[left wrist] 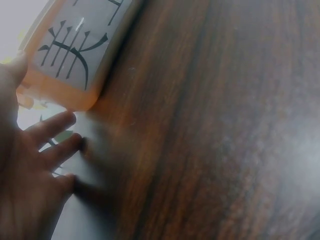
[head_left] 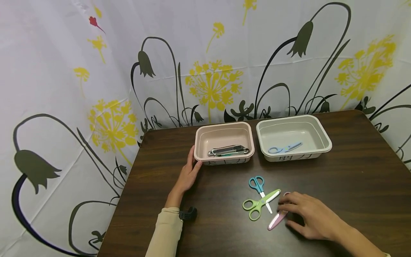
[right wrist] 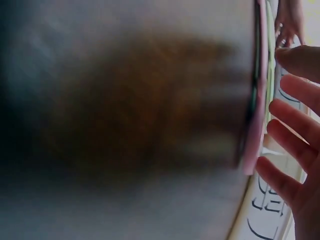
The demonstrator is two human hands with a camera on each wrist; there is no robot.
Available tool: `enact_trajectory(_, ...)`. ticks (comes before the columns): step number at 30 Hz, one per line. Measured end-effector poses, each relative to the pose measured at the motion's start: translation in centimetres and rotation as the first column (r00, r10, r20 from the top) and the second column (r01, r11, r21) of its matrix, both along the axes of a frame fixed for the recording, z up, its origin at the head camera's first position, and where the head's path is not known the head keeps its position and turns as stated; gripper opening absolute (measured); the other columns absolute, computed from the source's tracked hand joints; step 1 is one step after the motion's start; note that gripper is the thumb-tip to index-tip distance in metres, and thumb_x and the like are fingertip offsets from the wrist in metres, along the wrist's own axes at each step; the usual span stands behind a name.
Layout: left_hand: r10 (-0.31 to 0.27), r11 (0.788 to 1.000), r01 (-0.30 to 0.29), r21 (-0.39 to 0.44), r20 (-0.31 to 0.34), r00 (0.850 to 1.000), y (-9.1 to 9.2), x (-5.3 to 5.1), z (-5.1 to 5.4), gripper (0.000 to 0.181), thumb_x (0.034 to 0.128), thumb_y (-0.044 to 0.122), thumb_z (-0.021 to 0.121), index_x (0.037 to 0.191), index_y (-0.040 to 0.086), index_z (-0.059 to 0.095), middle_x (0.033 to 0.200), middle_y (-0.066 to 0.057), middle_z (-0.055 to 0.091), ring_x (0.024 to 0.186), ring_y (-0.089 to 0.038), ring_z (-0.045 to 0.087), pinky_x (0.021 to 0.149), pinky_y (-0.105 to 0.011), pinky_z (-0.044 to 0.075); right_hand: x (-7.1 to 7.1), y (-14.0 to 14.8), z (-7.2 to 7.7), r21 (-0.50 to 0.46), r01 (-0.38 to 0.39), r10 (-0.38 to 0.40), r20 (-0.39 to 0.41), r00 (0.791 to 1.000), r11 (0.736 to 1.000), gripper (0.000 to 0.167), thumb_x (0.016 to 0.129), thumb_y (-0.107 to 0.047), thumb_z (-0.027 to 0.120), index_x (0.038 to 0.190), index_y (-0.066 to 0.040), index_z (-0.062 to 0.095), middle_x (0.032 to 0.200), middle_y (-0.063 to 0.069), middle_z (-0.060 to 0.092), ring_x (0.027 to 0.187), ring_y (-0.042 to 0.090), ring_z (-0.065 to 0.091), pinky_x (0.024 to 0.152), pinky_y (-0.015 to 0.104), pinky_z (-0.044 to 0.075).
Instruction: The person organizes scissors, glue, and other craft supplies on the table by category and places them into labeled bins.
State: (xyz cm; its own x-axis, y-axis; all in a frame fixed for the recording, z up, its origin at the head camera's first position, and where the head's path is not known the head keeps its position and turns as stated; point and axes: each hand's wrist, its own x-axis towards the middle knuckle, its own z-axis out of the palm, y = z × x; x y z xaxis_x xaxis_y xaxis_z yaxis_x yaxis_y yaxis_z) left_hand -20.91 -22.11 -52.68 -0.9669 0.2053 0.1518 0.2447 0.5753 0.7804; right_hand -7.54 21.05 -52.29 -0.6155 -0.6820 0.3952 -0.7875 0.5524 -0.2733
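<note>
My left hand (head_left: 187, 175) rests against the left front corner of a pink plastic bin (head_left: 224, 127), thumb at the front and fingers along its side. In the left wrist view, the fingers of the left hand (left wrist: 35, 155) look spread and fairly straight. Over a pair of pink scissors (head_left: 277, 220) hovers my right hand (head_left: 309, 216), its spread fingers covering the handles. From the right wrist, the pink scissors (right wrist: 256, 130) lie beyond the fingertips; whether they touch cannot be told. Green scissors (head_left: 258, 204) lie crossed over blue-handled scissors (head_left: 257, 184) beside them.
Utility knives (head_left: 228, 150) lie inside the pink bin. A pale grey bin (head_left: 292, 125) stands to its right, holding light blue scissors (head_left: 285, 147). Both have lettered front labels. The dark wooden table (head_left: 224, 221) ends at a flower-patterned curtain (head_left: 208, 43).
</note>
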Motion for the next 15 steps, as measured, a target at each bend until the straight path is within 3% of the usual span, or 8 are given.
enact_trajectory(4,0.014,1.000,-0.014,-0.009,0.008,1.000,0.01,-0.01,-0.03,0.067,0.1042,0.038,0.047,0.159,0.027,0.009,0.159,-0.004,0.027,0.140,-0.023,0.035,0.110,-0.055,0.028,0.24,-0.11,-0.49,0.017,-0.021,0.021,0.021,1.000,1.000,0.047,0.072,-0.023,0.082,0.117,-0.024,0.071,0.121,-0.009,0.057,0.111,0.012,0.053,0.083,0.044,0.050)
enact_trajectory(15,0.013,1.000,-0.013,0.003,0.006,1.000,0.09,0.23,0.03,0.069,0.1038,0.037,0.048,0.159,0.028,0.008,0.158,-0.008,0.030,0.140,-0.026,0.036,0.109,-0.057,0.028,0.46,-0.41,-1.03,0.028,-0.006,0.007,-0.016,1.000,1.000,0.044,0.075,-0.013,0.079,0.116,-0.026,0.072,0.112,-0.011,0.056,0.104,0.011,0.053,0.077,0.040,0.050)
